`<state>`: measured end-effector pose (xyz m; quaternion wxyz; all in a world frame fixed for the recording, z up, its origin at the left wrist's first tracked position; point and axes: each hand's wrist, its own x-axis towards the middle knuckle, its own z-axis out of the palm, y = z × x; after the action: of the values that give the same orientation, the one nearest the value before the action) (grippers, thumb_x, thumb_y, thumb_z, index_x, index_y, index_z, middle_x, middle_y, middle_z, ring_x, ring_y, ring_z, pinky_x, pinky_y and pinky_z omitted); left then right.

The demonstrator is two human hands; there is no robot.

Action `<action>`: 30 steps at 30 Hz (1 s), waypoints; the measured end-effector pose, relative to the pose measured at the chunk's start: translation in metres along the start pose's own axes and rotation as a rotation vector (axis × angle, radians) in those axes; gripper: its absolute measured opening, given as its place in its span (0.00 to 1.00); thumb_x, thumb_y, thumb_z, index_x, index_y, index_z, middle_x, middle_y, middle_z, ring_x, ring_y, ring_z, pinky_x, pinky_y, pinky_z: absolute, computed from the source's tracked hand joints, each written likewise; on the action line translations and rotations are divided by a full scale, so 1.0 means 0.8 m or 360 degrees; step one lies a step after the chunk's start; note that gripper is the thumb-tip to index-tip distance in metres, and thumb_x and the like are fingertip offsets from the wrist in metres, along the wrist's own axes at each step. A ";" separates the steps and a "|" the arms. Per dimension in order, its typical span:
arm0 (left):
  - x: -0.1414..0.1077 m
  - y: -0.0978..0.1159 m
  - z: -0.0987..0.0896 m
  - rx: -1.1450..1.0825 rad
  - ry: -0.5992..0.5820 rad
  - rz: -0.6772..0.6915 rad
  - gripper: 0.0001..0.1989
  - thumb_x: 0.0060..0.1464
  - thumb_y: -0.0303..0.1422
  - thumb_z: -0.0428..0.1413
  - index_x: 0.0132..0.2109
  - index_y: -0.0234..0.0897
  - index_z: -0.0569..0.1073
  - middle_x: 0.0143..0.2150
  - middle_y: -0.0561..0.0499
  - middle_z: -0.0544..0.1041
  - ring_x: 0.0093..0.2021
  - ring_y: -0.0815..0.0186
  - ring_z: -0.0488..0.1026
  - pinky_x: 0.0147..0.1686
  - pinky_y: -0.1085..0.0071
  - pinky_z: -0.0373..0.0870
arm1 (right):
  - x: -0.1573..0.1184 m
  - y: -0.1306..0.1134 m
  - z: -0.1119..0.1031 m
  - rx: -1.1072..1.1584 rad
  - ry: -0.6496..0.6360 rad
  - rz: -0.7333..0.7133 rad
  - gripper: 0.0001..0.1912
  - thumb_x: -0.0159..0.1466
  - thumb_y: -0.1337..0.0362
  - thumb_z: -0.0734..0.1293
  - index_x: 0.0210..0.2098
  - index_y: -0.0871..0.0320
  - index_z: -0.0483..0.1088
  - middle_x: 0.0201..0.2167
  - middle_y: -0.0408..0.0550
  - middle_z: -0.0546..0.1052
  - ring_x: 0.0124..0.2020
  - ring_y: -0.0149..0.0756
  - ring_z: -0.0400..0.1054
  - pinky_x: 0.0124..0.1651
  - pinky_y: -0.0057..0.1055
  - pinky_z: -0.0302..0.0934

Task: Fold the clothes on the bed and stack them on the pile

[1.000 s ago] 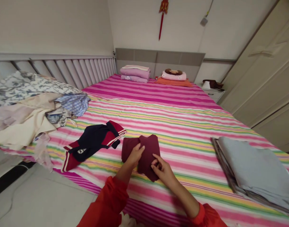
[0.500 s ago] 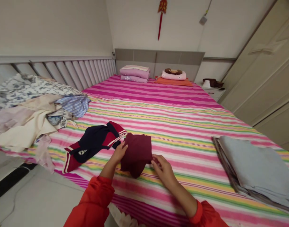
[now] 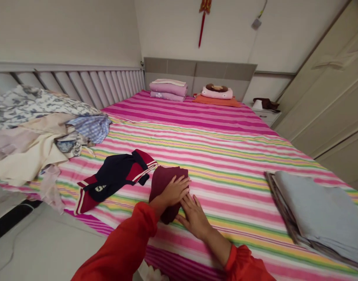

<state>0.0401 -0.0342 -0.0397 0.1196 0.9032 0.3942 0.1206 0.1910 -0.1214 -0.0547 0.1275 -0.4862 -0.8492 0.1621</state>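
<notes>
As hands (image 3: 175,191) touch maroon cloth (image 3: 163,180), palms down

The person wears a top with bright, solid red sleeves, the left sleeve (image 3: 120,244) broad and loose, creased along its length and bunched into soft puffs near its end, close to the wrist. The right sleeve (image 3: 250,265) matches it in colour, with a gathered, slightly ruffled look and a narrow band-like cuff (image 3: 231,257) that sits higher up and leaves a slim forearm (image 3: 217,242) uncovered. Both the left hand (image 3: 176,191) and the right hand (image 3: 195,220) are bare, with slender fingers (image 3: 192,207).
</notes>
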 end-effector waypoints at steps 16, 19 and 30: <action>-0.018 -0.094 -0.039 0.0285 0.0464 -0.0717 0.24 0.64 0.33 0.40 0.63 0.36 0.66 0.65 0.41 0.67 0.67 0.54 0.59 0.66 0.50 0.51 | 0.034 -0.013 -0.035 0.0377 0.0442 0.0173 0.22 0.71 0.56 0.54 0.55 0.54 0.72 0.56 0.54 0.75 0.60 0.44 0.65 0.62 0.47 0.57; -0.023 -0.055 -0.010 0.0157 0.0365 -0.0579 0.25 0.63 0.32 0.41 0.65 0.37 0.64 0.67 0.44 0.64 0.68 0.57 0.57 0.66 0.53 0.52 | 0.070 -0.026 -0.034 0.0332 0.0548 0.0144 0.23 0.71 0.57 0.55 0.61 0.54 0.66 0.63 0.52 0.68 0.66 0.45 0.56 0.65 0.49 0.51; -0.029 -0.094 -0.016 -0.0015 0.0635 -0.0995 0.23 0.63 0.32 0.43 0.62 0.35 0.67 0.66 0.42 0.66 0.67 0.53 0.59 0.64 0.50 0.56 | 0.131 0.034 -0.015 0.0210 0.0342 0.0577 0.25 0.70 0.57 0.54 0.64 0.54 0.61 0.68 0.52 0.59 0.70 0.44 0.48 0.68 0.54 0.40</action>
<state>-0.0308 -0.0004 -0.0542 0.0756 0.6972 0.6661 0.2539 0.1646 -0.0158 -0.0486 0.2177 -0.6361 -0.7169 0.1847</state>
